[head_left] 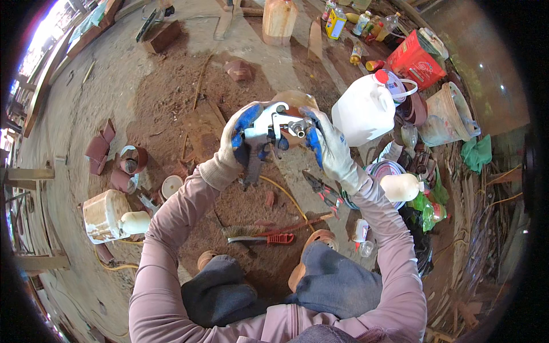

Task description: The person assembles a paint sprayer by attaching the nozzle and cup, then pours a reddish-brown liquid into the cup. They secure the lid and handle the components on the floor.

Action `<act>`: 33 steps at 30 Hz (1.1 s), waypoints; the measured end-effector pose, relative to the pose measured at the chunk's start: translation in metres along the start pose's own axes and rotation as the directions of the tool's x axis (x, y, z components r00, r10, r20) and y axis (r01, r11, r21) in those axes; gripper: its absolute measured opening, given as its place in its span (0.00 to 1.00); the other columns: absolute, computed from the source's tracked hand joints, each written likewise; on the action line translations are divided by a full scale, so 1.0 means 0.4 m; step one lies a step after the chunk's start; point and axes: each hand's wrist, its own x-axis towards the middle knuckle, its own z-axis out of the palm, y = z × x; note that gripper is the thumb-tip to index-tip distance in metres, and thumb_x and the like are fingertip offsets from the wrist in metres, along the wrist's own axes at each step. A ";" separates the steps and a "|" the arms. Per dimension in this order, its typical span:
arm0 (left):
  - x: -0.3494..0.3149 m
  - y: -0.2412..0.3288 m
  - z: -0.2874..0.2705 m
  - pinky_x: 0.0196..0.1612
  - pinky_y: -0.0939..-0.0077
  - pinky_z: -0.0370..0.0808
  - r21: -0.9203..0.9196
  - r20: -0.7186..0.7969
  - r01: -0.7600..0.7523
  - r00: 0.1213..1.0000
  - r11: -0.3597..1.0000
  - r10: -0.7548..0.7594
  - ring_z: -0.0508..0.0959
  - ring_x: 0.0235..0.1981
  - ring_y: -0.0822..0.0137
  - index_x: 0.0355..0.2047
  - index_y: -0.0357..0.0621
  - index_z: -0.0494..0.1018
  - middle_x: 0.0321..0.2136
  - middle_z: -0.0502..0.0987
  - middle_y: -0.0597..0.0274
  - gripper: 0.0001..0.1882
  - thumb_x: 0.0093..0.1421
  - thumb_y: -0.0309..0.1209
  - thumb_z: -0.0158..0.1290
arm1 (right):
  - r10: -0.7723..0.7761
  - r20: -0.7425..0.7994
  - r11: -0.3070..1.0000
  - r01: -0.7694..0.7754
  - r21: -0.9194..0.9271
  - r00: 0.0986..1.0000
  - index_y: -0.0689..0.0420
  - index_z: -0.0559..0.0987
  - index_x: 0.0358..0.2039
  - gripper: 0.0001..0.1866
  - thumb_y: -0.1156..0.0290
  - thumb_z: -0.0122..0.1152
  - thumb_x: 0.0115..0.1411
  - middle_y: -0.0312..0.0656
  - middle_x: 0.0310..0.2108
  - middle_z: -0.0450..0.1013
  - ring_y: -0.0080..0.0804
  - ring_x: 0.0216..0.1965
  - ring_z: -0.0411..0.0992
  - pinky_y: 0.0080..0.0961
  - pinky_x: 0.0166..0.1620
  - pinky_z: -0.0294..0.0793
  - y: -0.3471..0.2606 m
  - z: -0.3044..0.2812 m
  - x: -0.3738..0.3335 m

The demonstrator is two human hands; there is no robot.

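Note:
Both my hands wear white work gloves with blue palms. Between them, raised over the dirt, is a silver-white paint spray gun (279,121) with a brass-coloured round fitting. My left hand (233,140) wraps round its left side, and a dark part hangs below the fingers. At the fitting on the right, my right hand (334,146) closes with fingers and thumb. A rounded, brownish translucent cup (298,100) shows just behind the gun; whether it is joined on I cannot tell.
Pliers (323,191) and a red-handled wire brush (277,238) lie before my feet. A white jug (366,108), red tin (416,60) and bucket (449,117) stand right. Left are sandpaper strips (100,148) and a paint-stained tub (103,212). A yellow hose (290,197) crosses the ground.

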 end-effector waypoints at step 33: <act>0.005 -0.034 -0.045 0.31 0.67 0.80 -0.394 0.041 0.373 0.920 0.840 -0.390 0.82 0.35 0.52 0.64 0.39 0.66 0.46 0.80 0.49 0.33 0.69 0.51 0.43 | 0.060 -0.009 0.997 -0.059 0.046 0.998 0.58 0.71 0.60 0.19 0.64 0.49 0.74 0.49 0.44 0.78 0.44 0.43 0.77 0.34 0.46 0.76 0.031 0.026 -0.016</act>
